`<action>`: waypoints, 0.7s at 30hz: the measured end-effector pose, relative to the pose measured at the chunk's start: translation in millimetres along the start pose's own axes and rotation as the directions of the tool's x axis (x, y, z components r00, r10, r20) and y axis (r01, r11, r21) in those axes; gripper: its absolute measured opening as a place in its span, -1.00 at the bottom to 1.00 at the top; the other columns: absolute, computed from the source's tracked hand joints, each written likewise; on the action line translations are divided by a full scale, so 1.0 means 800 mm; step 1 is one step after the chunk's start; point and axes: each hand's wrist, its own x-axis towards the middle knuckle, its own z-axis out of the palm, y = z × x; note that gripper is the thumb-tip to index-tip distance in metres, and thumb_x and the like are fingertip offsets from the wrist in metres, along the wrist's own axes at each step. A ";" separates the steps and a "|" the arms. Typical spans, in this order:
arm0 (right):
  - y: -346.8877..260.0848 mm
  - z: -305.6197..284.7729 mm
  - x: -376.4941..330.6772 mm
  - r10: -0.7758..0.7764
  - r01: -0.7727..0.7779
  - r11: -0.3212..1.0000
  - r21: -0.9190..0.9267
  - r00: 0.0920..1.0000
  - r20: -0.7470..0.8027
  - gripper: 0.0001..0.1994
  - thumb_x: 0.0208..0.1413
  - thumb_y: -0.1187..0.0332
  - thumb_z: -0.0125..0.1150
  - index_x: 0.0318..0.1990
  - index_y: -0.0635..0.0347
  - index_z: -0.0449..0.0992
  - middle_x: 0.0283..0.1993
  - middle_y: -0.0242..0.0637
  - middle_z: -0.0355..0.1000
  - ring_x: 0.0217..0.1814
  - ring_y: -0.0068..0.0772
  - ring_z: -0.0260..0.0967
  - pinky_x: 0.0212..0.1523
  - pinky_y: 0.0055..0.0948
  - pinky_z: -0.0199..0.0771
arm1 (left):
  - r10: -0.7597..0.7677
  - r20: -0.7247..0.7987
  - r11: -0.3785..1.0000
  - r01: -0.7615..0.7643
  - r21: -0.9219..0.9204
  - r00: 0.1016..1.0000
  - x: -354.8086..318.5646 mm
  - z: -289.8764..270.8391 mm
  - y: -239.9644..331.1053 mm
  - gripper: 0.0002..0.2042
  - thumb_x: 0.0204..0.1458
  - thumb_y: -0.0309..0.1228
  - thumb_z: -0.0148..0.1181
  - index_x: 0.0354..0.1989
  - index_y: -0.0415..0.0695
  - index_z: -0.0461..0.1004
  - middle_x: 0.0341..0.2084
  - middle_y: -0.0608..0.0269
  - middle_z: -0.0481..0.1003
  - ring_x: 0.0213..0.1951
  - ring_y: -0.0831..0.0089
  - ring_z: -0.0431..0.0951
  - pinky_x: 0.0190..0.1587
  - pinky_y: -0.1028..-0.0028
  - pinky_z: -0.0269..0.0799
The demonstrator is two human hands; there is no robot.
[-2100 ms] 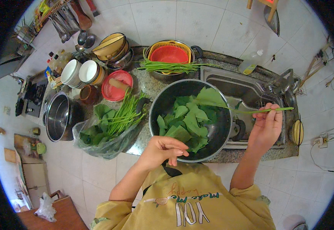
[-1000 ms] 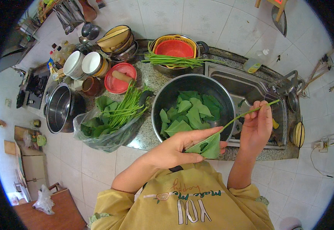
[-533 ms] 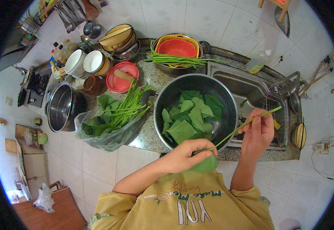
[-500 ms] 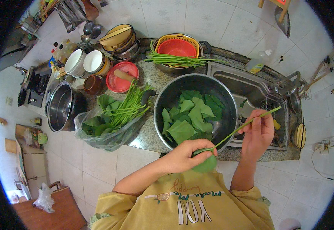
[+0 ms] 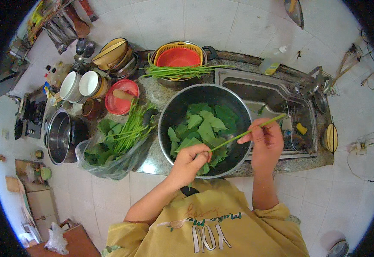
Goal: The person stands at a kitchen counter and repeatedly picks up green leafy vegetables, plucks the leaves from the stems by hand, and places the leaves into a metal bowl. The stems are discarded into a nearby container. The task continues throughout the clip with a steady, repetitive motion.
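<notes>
Head view: my right hand (image 5: 265,143) pinches a long green stem (image 5: 247,133) right of center, while my left hand (image 5: 190,160) closes its fingers on the stem's leafy lower end over the steel bowl (image 5: 182,100) of picked leaves (image 5: 204,124). A bag of greens (image 5: 109,150) lies at left, the sink (image 5: 255,90) at upper right.

Both hands grip one green stem (image 5: 247,133) over the steel bowl (image 5: 176,107) of leaves — left hand (image 5: 190,162) at its leafy end, right hand (image 5: 266,141) midway.
</notes>
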 end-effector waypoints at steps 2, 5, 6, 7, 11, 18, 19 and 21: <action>0.002 0.010 -0.006 -0.009 0.009 1.000 0.019 0.999 0.035 -0.96 -0.01 0.59 -0.03 -0.37 0.31 0.30 -0.48 -0.31 0.31 -0.54 -0.52 0.36 -0.50 -0.60 0.38 | 0.045 -0.105 0.998 -0.039 0.055 0.993 0.009 0.000 -0.018 -0.85 -0.08 -0.45 -0.14 -0.59 -0.23 0.32 -0.70 0.38 0.27 -0.62 0.66 0.21 -0.55 0.61 0.13; 0.022 0.021 -0.016 -0.011 0.007 0.999 0.054 0.997 0.072 -0.92 -0.04 0.64 -0.06 -0.37 0.32 0.30 -0.46 -0.28 0.30 -0.53 -0.51 0.36 -0.49 -0.59 0.39 | -0.329 -0.070 0.889 0.284 -0.359 0.942 0.027 -0.005 -0.016 -0.84 -0.10 -0.43 -0.13 -0.66 -0.20 0.28 -0.75 0.37 0.23 -0.74 0.60 0.17 -0.67 0.56 0.08; 0.026 0.022 -0.019 -0.086 0.086 0.996 0.007 0.989 0.120 -0.90 -0.07 0.68 -0.07 -0.37 0.33 0.30 -0.42 -0.25 0.29 -0.53 -0.49 0.36 -0.49 -0.59 0.40 | -0.325 -0.085 0.875 0.266 -0.404 0.942 0.034 -0.003 -0.021 -0.84 -0.12 -0.41 -0.12 -0.68 -0.16 0.25 -0.79 0.38 0.17 -0.81 0.58 0.10 -0.75 0.54 0.00; 0.026 0.023 -0.021 -0.129 0.128 0.992 0.021 0.987 0.095 -0.89 -0.07 0.69 -0.07 -0.37 0.33 0.30 -0.41 -0.24 0.29 -0.53 -0.49 0.35 -0.49 -0.59 0.39 | -0.386 -0.103 0.833 0.298 -0.466 0.917 0.038 -0.007 -0.033 -0.84 -0.12 -0.41 -0.12 -0.67 -0.16 0.25 -0.78 0.38 0.18 -0.81 0.59 0.10 -0.74 0.55 0.00; 0.007 0.017 -0.011 -0.282 0.282 0.959 0.018 0.956 0.074 -0.88 -0.07 0.68 -0.07 -0.35 0.34 0.31 -0.35 -0.18 0.29 -0.55 -0.50 0.33 -0.51 -0.62 0.36 | -0.384 -0.188 0.863 0.279 -0.422 0.904 0.046 -0.021 -0.078 -0.85 -0.05 -0.39 -0.09 -0.52 -0.18 0.37 -0.68 0.34 0.28 -0.66 0.55 0.24 -0.61 0.58 0.13; 0.004 0.020 -0.006 -0.089 0.090 0.996 0.004 0.979 0.182 -0.93 -0.05 0.64 -0.02 -0.38 0.33 0.35 -0.43 -0.25 0.34 -0.59 -0.60 0.27 -0.55 -0.66 0.29 | 0.262 -0.154 0.891 -0.178 0.418 0.953 0.043 -0.025 -0.068 -0.73 0.01 -0.44 -0.03 -0.12 -0.27 0.37 -0.30 0.05 0.38 -0.17 0.25 0.36 -0.09 0.45 0.22; 0.003 0.020 -0.005 -0.087 0.097 0.994 -0.043 0.977 0.194 -0.94 -0.05 0.63 -0.01 -0.40 0.32 0.36 -0.44 -0.26 0.35 -0.59 -0.61 0.27 -0.55 -0.66 0.29 | 0.284 -0.166 0.883 -0.191 0.429 0.944 0.040 -0.025 -0.057 -0.74 0.01 -0.44 -0.02 -0.14 -0.28 0.38 -0.31 0.06 0.39 -0.17 0.25 0.36 -0.08 0.45 0.22; 0.003 0.021 -0.005 -0.077 0.099 0.990 -0.102 0.977 0.197 -0.95 -0.07 0.62 0.02 -0.42 0.31 0.37 -0.46 -0.27 0.35 -0.58 -0.61 0.27 -0.54 -0.65 0.29 | 0.329 -0.190 0.866 -0.215 0.451 0.925 0.039 -0.027 -0.041 -0.76 0.00 -0.44 -0.02 -0.17 -0.29 0.39 -0.32 0.06 0.39 -0.17 0.23 0.37 -0.08 0.45 0.22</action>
